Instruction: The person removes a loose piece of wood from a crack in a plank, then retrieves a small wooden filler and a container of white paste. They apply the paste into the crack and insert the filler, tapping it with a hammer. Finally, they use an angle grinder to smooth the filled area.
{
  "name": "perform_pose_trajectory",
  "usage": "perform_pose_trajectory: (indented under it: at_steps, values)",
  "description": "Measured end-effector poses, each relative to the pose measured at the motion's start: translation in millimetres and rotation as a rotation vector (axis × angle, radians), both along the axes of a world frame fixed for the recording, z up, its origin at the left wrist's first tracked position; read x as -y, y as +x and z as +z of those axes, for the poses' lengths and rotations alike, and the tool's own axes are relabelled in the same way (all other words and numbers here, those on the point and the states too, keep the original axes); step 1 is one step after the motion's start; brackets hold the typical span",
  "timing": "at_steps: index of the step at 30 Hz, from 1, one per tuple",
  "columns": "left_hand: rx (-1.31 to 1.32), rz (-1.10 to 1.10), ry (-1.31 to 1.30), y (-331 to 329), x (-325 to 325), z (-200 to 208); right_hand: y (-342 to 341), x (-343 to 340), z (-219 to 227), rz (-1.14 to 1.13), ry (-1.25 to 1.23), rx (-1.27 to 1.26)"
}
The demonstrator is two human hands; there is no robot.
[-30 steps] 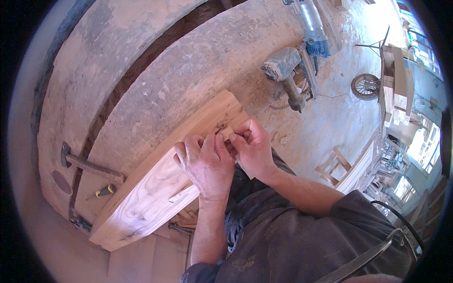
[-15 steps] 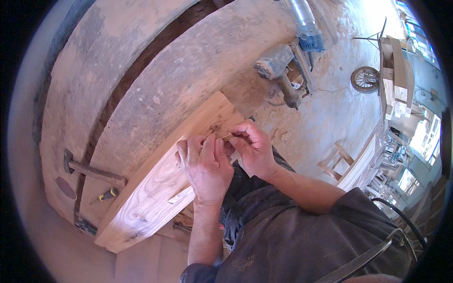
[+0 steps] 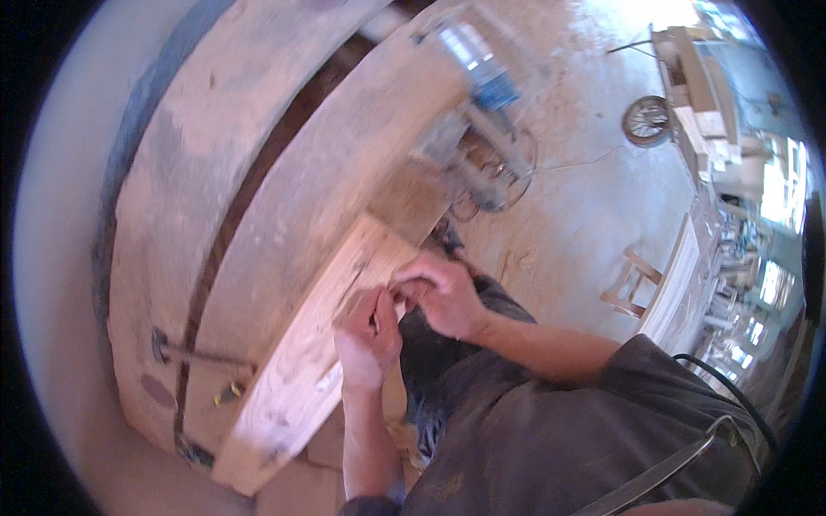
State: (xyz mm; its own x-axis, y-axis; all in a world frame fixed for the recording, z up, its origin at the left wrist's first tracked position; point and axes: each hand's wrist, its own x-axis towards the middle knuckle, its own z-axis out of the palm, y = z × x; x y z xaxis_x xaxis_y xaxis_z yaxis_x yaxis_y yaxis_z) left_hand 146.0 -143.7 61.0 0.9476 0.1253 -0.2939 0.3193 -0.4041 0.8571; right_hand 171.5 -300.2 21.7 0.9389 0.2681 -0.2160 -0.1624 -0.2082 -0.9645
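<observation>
My left hand (image 3: 368, 337) is closed, its thumb and fingers pinched together above a pale wooden plank (image 3: 288, 391). Right against it, my right hand (image 3: 440, 297) is closed too, with curled fingers meeting the left fingertips. Whatever lies between the fingers is small, blurred and hidden by them. The plank rests slantwise along the near edge of a worn wooden workbench (image 3: 284, 206), showing wavy grain and a dark knot.
On the bench left of the plank lie a hammer (image 3: 205, 353) and a yellow-and-black screwdriver (image 3: 229, 394). A blue-and-silver power tool (image 3: 486, 73) sits at the bench's far end. Beyond, on the floor, are a spoked wheel (image 3: 647, 120) and a wooden frame (image 3: 632, 284).
The view has shifted and blurred. My hands remain together, but the left has turned, its fingers more upright. A thin tan sliver seen at the fingertips earlier is now hidden.
</observation>
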Motion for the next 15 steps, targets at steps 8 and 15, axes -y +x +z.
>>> perform_pose_trajectory:
  at_steps: [8,15]
  values:
    - [0.016,0.03,-0.083,-16.7,26.1,5.6,-10.4,19.9,30.4,-0.052,0.121,-0.13]
    - [0.086,-0.017,-0.093,1.6,58.7,7.9,-6.6,78.5,47.1,-0.077,-0.061,-0.04]
